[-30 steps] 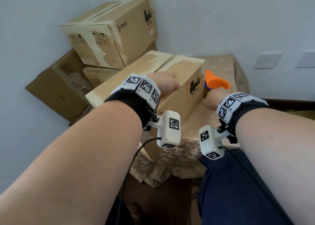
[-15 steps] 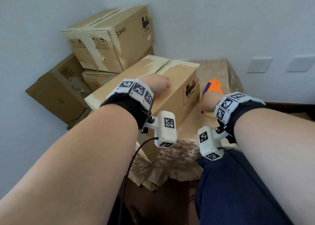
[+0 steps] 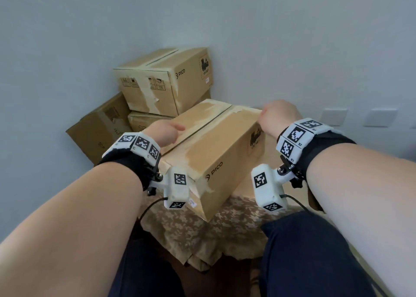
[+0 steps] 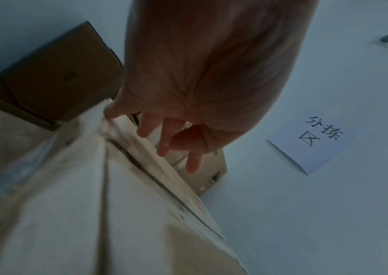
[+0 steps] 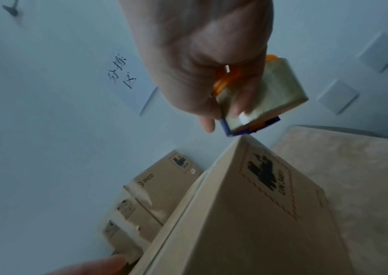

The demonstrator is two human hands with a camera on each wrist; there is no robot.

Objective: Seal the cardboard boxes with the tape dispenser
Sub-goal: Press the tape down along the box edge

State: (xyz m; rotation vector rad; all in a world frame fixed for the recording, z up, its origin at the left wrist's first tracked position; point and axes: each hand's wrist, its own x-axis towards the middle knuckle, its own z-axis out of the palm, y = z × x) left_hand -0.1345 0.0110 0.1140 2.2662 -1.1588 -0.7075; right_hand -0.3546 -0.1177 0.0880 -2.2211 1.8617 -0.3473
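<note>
The brown cardboard box (image 3: 216,152) sits on the patterned cloth-covered table (image 3: 191,236). At its 10 o'clock, stacked brown cardboard boxes (image 3: 162,80) stand against the pale wall (image 3: 247,38). Two wall plates (image 3: 333,116) lie at 2 o'clock.

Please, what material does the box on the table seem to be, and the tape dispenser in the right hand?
The box: brown corrugated cardboard, matte, with printed marks and glossy old tape along its seam. The tape dispenser: seemingly hard plastic, smooth orange and blue parts, carrying a roll of yellowish, slightly shiny tape, held in the right hand.
</note>
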